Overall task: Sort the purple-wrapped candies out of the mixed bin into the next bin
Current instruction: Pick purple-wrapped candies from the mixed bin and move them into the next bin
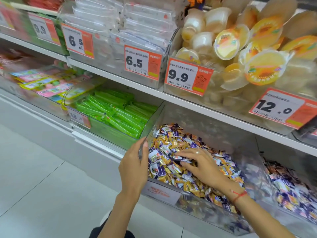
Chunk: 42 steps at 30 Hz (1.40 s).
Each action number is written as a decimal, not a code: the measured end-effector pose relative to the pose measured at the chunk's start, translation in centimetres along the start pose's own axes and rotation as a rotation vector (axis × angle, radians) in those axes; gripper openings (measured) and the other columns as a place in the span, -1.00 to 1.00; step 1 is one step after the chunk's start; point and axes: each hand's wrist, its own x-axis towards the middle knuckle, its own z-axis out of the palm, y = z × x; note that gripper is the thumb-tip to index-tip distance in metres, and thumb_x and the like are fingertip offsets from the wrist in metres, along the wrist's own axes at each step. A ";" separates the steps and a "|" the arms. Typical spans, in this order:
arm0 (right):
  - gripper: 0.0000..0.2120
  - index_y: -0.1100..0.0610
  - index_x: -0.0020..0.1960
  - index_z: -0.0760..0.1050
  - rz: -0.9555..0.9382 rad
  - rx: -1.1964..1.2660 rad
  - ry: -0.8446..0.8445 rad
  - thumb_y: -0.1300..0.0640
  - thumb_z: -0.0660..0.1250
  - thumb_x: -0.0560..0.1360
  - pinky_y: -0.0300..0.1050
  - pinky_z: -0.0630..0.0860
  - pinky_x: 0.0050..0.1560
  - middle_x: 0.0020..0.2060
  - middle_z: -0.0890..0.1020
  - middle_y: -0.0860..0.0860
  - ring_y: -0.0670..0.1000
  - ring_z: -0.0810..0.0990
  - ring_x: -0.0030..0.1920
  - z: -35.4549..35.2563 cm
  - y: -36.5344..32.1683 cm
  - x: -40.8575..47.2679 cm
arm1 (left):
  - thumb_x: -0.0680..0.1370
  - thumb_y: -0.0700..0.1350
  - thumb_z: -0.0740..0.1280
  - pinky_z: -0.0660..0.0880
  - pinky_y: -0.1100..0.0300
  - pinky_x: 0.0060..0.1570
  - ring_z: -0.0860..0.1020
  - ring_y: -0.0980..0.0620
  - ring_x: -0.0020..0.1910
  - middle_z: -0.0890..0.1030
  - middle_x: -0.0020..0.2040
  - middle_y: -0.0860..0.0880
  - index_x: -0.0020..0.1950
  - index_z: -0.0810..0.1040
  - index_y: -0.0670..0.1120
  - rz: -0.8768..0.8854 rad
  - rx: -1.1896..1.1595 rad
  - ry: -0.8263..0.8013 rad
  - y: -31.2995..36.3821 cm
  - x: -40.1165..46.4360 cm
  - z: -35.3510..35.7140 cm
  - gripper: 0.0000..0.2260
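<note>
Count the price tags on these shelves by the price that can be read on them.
9.9 tags: 2
6.5 tags: 2
12.0 tag: 1
blurred tag starting with 12: 1
Total: 6 tags with a readable price

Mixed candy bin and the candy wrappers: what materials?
Bin: looks like clear rigid plastic, glossy; candies show through its front wall, and the left hand holds its see-through side wall. Candy wrappers: probably thin plastic or foil film, shiny, crinkled, with twisted ends.
</note>
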 end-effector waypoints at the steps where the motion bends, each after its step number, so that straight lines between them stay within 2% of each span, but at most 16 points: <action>1: -0.71 -0.36 0.25 0.40 0.027 -0.044 -0.005 -0.14 0.25 0.55 0.11 0.12 0.43 0.27 0.43 -0.28 -0.12 0.32 0.38 -0.3 0.2 -0.4 | 0.61 0.11 0.14 0.43 0.28 0.06 0.46 0.29 0.07 0.57 0.19 0.19 0.28 0.53 0.11 0.000 -0.004 -0.003 0.0 0.0 0.0 -0.69; 4: -0.59 -0.28 0.35 0.36 0.100 -0.169 -0.008 -0.19 0.27 0.51 0.08 0.02 0.48 0.37 0.35 -0.22 -0.10 0.23 0.43 -1.2 0.2 -1.2 | 0.61 0.11 0.14 0.41 0.30 0.06 0.43 0.31 0.09 0.55 0.21 0.19 0.29 0.52 0.11 0.009 -0.007 -0.013 0.1 0.0 -0.1 -0.69; 8: -0.47 -0.19 0.41 0.30 0.061 -0.099 0.102 -0.12 0.36 0.48 -0.15 0.23 0.38 0.35 0.37 -0.19 -0.12 0.32 0.37 -1.8 -0.7 -1.6 | 0.61 0.13 0.12 0.37 0.34 0.00 0.44 0.31 0.07 0.54 0.21 0.22 0.30 0.50 0.16 0.016 0.005 -0.020 0.1 0.0 -0.2 -0.68; 10: -0.43 -0.16 0.46 0.22 0.036 -0.146 0.059 -0.08 0.33 0.51 -0.21 0.21 0.38 0.41 0.30 -0.17 -0.12 0.26 0.41 -1.6 -1.4 -1.3 | 0.60 0.15 0.10 0.36 0.35 -0.03 0.44 0.30 0.04 0.53 0.20 0.24 0.30 0.49 0.18 0.024 0.011 -0.024 0.4 -0.2 -0.3 -0.67; 13: -0.37 -0.17 0.54 0.02 0.043 -0.223 -0.099 -0.07 0.24 0.56 -0.09 0.17 0.47 0.52 0.14 -0.08 -0.02 0.11 0.51 -0.6 -1.8 -0.5 | 0.60 0.15 0.10 0.35 0.33 -0.05 0.47 0.24 0.07 0.49 0.18 0.28 0.30 0.46 0.22 0.038 0.019 -0.026 0.6 -0.4 -0.5 -0.69; 16: -0.53 -0.13 0.47 0.24 0.024 -0.280 -0.097 -0.07 0.21 0.58 -0.02 0.28 0.41 0.43 0.32 -0.01 0.03 0.25 0.43 0.1 -2.0 0.1 | 0.61 0.07 0.17 0.33 0.29 0.03 0.37 0.28 0.19 0.42 0.20 0.28 0.34 0.42 0.18 0.132 0.093 0.026 1.1 -0.6 -0.9 -0.70; 19: -0.69 -0.08 0.26 0.50 0.004 -0.246 -0.032 -0.10 0.29 0.54 -0.17 0.43 0.10 0.18 0.52 -0.05 -0.02 0.45 0.19 -0.4 -2.6 0.4 | 0.52 -0.16 0.38 0.31 0.29 0.05 0.39 0.14 0.17 0.51 0.19 0.13 0.32 0.48 0.02 0.435 0.314 0.059 1.4 0.0 -1.4 -0.63; 22: -0.77 -0.04 0.18 0.59 0.069 -0.067 0.010 0.02 0.35 0.53 -0.30 0.47 -0.05 0.09 0.62 -0.10 -0.12 0.60 -0.01 -1.2 -2.5 0.4 | 0.31 -0.34 0.52 0.30 0.20 -0.03 0.46 0.02 0.06 0.61 0.06 0.04 0.18 0.58 -0.03 0.714 0.567 -0.078 2.7 0.9 -1.2 -0.51; 25: -0.82 0.06 0.09 0.64 0.226 0.194 0.066 0.08 0.38 0.52 -0.40 0.38 -0.34 -0.19 0.64 -0.14 -0.17 0.51 -0.38 -2.1 -2.3 -0.3 | 0.35 -0.40 0.39 0.33 0.12 0.15 0.42 -0.04 0.20 0.54 0.19 -0.03 0.32 0.45 -0.07 0.699 0.889 -0.365 5.5 1.0 -0.2 -0.43; 27: -0.87 0.13 -0.01 0.62 0.319 0.437 0.118 0.09 0.37 0.52 -0.36 0.43 -0.31 -0.27 0.64 -0.05 -0.09 0.55 -0.29 -2.9 -2.3 -1.0 | 0.46 -0.36 0.32 0.37 0.13 0.14 0.46 -0.04 0.20 0.54 0.18 -0.07 0.29 0.45 -0.13 0.573 1.132 -0.501 6.6 1.4 0.7 -0.59; 30: -0.83 0.20 -0.07 0.55 0.417 0.866 0.167 0.07 0.37 0.52 -0.24 0.58 -0.21 -0.06 0.67 0.13 0.03 0.62 -0.05 -4.2 -2.2 -2.2 | 0.55 -0.29 0.29 0.36 0.22 -0.11 0.56 0.03 0.11 0.59 0.11 -0.01 0.16 0.53 -0.11 0.487 1.292 -0.567 7.9 1.7 1.4 -0.78; 34: -0.81 0.21 0.15 0.50 0.495 1.330 0.090 0.20 0.31 0.55 -0.09 0.58 -0.18 -0.02 0.63 0.11 0.00 0.61 -0.13 -5.6 -1.9 -3.8 | 0.57 -0.21 0.28 0.41 0.16 -0.12 0.58 -0.03 0.08 0.61 0.09 -0.02 0.19 0.51 -0.05 0.472 1.046 -0.506 8.2 1.8 1.5 -0.79; 36: -0.76 0.17 0.19 0.52 0.458 1.574 0.073 0.27 0.28 0.53 -0.08 0.54 -0.18 -0.11 0.60 0.08 0.03 0.56 -0.19 -6.2 -1.8 -4.5 | 0.58 -0.05 0.30 0.49 0.11 -0.06 0.59 -0.01 0.06 0.61 0.11 0.01 0.30 0.47 0.03 0.406 0.740 -0.455 8.1 1.2 1.6 -0.72; 38: -0.68 0.15 0.22 0.53 0.443 1.745 0.064 0.19 0.30 0.47 -0.09 0.55 -0.17 -0.15 0.57 0.05 0.04 0.55 -0.21 -6.6 -1.7 -5.0 | 0.57 0.03 0.30 0.47 0.16 -0.14 0.58 0.08 -0.06 0.61 0.10 0.06 0.31 0.48 0.04 0.283 0.461 -0.443 8.2 0.2 2.0 -0.69; 40: -0.72 0.15 0.17 0.53 0.488 1.776 0.062 0.05 0.28 0.52 -0.13 0.56 -0.23 -0.15 0.57 0.04 0.00 0.58 -0.24 -6.8 -1.9 -5.5 | 0.57 0.05 0.31 0.41 0.23 -0.17 0.52 0.17 -0.15 0.59 0.08 0.13 0.27 0.53 0.01 0.175 0.249 -0.464 8.4 -1.2 2.6 -0.70; 42: -0.73 0.12 0.06 0.52 0.546 1.603 0.076 -0.07 0.23 0.57 -0.21 0.52 -0.31 -0.02 0.58 0.02 -0.05 0.55 -0.19 -6.4 -1.9 -5.9 | 0.55 0.02 0.34 0.47 0.26 -0.12 0.53 0.17 -0.15 0.56 0.00 0.15 0.24 0.56 -0.06 0.049 0.000 -0.487 8.6 -2.8 3.4 -0.70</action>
